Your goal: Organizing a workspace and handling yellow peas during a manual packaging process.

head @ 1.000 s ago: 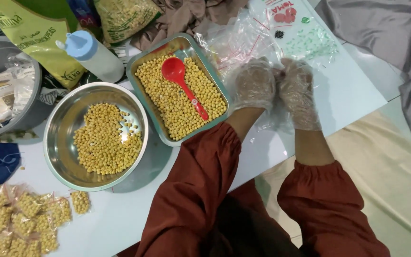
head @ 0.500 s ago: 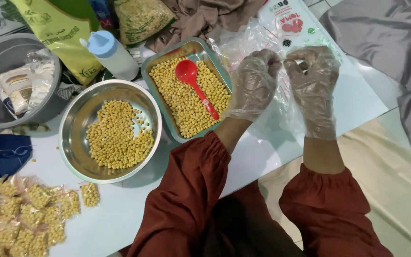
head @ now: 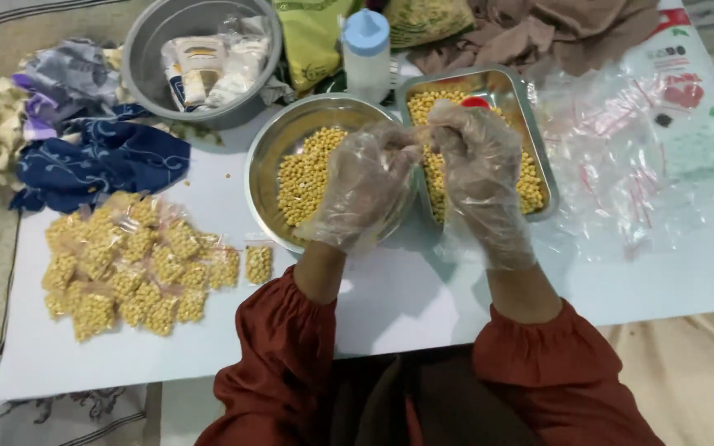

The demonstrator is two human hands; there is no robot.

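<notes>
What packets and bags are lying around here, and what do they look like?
Filled packets: small clear bags of yellow beans, heaped at table's left.
Empty zip bags: clear, red-striped, spread at right.
Green bag: large, yellow-green, behind the round bowl.
Wrapped packets: pale, inside the grey pot, top left.
Bottle: white, blue cap, top centre.

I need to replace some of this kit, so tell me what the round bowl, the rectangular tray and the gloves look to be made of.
Round bowl: probably stainless steel, with a shiny grey reflective wall.
Rectangular tray: likely the same metal, with a bright mirror-like rim.
Gloves on the left hand and right hand: thin clear plastic film, loose, wrinkled, see-through.
</notes>
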